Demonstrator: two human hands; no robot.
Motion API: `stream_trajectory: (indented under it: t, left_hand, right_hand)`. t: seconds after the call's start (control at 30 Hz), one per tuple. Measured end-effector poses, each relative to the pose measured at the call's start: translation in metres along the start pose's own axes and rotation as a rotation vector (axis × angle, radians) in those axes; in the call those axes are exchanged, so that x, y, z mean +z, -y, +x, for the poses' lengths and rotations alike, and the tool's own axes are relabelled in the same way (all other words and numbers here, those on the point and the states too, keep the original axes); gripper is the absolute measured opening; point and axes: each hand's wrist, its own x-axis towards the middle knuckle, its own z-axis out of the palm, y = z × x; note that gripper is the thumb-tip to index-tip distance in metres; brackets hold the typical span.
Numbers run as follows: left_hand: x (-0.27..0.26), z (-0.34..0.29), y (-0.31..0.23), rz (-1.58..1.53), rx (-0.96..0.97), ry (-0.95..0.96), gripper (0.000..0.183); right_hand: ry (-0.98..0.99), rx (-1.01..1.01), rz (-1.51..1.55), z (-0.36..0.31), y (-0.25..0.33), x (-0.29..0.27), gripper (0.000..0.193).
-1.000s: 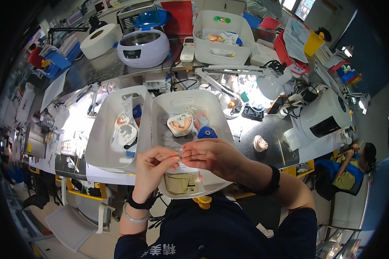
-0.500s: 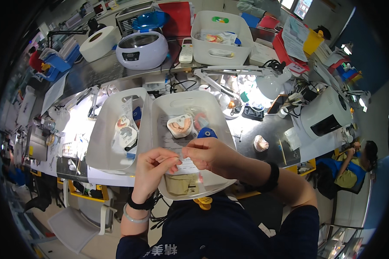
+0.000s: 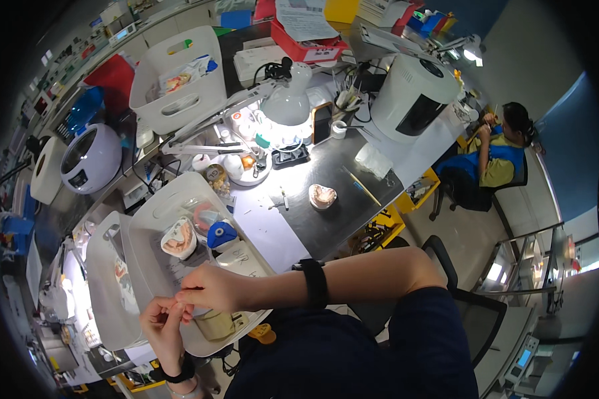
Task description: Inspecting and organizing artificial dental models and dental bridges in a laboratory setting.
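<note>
My left hand [image 3: 164, 327] and my right hand [image 3: 214, 288] meet with pinched fingertips over the near left part of a white plastic bin [image 3: 146, 266]. Whatever lies between the fingers is hidden or too small to name. Inside the bin, beyond my right hand, lies a pale dental cast [image 3: 178, 239] with a tan-pink arch. Beside it are a blue rounded piece [image 3: 221, 234] and a pink piece in a clear bag [image 3: 205, 217]. A yellowish packet [image 3: 214, 326] lies in the near end of the bin, partly behind my right hand.
Another white bin [image 3: 103, 292] stands to the left. A second dental cast [image 3: 322, 197] sits on the metal bench, near a thin stick [image 3: 366, 188]. A lit desk lamp [image 3: 287, 106] and a white appliance [image 3: 416, 96] stand farther back. A seated person [image 3: 502, 146] is at right.
The view has swung to the right, so the bins now appear farther left and the right side of the room shows more. My hands stay pinched together over the bin, fingertips now touching.
</note>
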Motion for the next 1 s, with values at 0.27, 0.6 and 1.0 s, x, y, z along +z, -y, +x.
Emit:
stream_trajectory:
  t: [0.27,0.6,1.0]
  left_hand:
    - [0.004,0.004,-0.001,0.056,0.016,0.035,0.025]
    - [0.035,0.020,-0.030,0.844,-0.204,0.263,0.007]
    - [0.066,0.041,-0.024,1.435,-0.603,0.623,0.022]
  right_hand:
    - [0.051,0.303,0.475,-0.048,0.035,-0.067,0.022]
    - [-0.910,0.335,0.279,-0.215,-0.114,-0.218,0.023]
    - [-1.092,0.220,0.292,-0.174,-0.174,-0.310,0.020]
